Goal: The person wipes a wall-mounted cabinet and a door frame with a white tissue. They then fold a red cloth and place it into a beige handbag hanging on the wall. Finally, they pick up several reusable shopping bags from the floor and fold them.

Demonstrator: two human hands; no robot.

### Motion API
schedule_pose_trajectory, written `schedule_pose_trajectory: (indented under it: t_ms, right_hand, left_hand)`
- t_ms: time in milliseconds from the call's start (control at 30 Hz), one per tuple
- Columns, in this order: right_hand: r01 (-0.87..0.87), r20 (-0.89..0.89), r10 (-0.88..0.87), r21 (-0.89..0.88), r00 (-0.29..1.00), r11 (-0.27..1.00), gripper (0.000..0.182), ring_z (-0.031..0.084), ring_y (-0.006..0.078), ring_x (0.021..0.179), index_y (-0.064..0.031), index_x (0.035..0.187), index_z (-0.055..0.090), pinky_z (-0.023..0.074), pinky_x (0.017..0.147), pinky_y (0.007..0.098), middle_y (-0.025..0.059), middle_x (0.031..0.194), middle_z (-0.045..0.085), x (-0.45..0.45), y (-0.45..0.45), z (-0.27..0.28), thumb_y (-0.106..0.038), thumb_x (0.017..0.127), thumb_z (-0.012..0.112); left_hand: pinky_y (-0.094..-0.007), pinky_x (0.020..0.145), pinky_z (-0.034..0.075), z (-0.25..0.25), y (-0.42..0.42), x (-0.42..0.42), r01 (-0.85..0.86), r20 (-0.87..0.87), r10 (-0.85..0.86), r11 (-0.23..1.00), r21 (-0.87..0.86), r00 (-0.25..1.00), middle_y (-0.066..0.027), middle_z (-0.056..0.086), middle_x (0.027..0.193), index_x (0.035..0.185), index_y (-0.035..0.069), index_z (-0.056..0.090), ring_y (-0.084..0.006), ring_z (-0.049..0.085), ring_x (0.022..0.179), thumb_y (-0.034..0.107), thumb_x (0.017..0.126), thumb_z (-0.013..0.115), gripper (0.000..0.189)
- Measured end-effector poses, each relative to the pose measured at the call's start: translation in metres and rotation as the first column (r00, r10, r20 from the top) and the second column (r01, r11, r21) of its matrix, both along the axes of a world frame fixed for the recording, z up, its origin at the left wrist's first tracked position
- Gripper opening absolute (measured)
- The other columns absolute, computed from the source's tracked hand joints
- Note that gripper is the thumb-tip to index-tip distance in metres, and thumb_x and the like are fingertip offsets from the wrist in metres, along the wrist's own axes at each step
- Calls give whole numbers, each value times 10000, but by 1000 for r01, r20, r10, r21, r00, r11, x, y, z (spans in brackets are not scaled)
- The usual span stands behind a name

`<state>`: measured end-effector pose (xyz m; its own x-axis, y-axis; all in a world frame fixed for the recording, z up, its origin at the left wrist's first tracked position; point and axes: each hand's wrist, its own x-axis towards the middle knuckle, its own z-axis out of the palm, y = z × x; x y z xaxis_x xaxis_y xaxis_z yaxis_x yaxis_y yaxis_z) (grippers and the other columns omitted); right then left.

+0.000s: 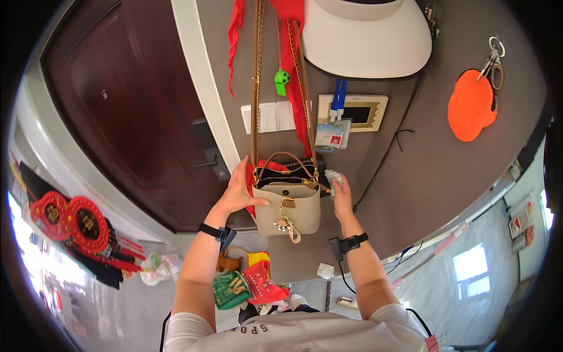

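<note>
A beige handbag point(281, 215) with a brown top handle hangs against the wall by long brown and gold chain straps point(258, 88). Its top gapes, showing a dark lining and a paler inner pouch point(281, 189). On its front dangles a charm point(283, 225) with a short loop. My left hand point(237, 190) grips the bag's left side, thumb across the front and fingers stretched up along the edge. Right of the bag, my right hand point(342, 193) pinches a crumpled pale tissue or cloth point(333, 181). A dark bag point(323, 165) is partly hidden behind the beige one.
Red cloth point(299, 101), a green whistle point(281, 82), a white sun visor point(367, 39) and badge holders point(330, 137) hang above, near an intercom panel point(382, 112). An orange mesh pouch point(469, 105) hangs right. A dark red door point(132, 110) stands left; bags point(231, 290) lie below.
</note>
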<state>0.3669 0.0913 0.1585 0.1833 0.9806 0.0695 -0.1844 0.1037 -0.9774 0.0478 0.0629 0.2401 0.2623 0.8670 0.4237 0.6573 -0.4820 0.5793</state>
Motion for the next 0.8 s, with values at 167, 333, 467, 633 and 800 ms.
schedule_pose_trajectory:
  t_ms: [167, 333, 467, 633, 800]
  right_hand:
    - [41, 31, -42, 14, 999, 999, 355, 507, 144, 1121, -29, 1284, 513, 374, 967, 273, 42, 1194, 584, -16, -14, -7, -221, 985, 528]
    - [150, 7, -150, 37, 989, 988, 383, 541, 151, 1086, -18, 1281, 512, 404, 951, 277, 61, 1167, 605, -34, -71, -15, -246, 975, 547]
    - [85, -236, -115, -135, 965, 987, 383, 573, 152, 1094, -12, 1271, 533, 444, 937, 288, 69, 1185, 621, -72, -123, -1, -211, 948, 589]
    - [50, -271, -94, -162, 958, 985, 277, 632, 143, 956, -42, 1159, 618, 496, 810, 270, 40, 1040, 674, -88, -131, -17, -171, 914, 638]
    - [431, 196, -501, 312, 843, 847, 228, 615, 183, 908, 11, 1079, 646, 479, 806, 300, 88, 1027, 649, -124, -62, -24, -156, 925, 630]
  left_hand:
    - [-387, 990, 448, 18, 33, 11, 285, 199, -268, 956, -64, 943, -169, 605, 1146, 1228, 7, 490, -320, 576, 1119, 280, 553, 909, 841]
    - [-393, 978, 416, 8, 35, -13, 307, -28, -312, 945, -110, 950, -177, 576, 1109, 1122, 13, 569, -332, 528, 1098, 309, 619, 869, 657]
    - [-374, 964, 429, 24, 2, -68, 411, -21, -416, 904, -116, 909, -140, 586, 1126, 1173, 19, 587, -297, 548, 1080, 275, 649, 852, 640]
    - [-338, 850, 498, 67, -34, -130, 444, 61, -452, 828, -341, 890, -129, 661, 1007, 1163, -26, 593, -228, 640, 925, 236, 684, 829, 594]
    - [-331, 857, 493, 130, -72, -178, 283, -39, -339, 839, -464, 940, -153, 679, 1052, 1102, -39, 640, -189, 641, 935, 222, 684, 816, 524]
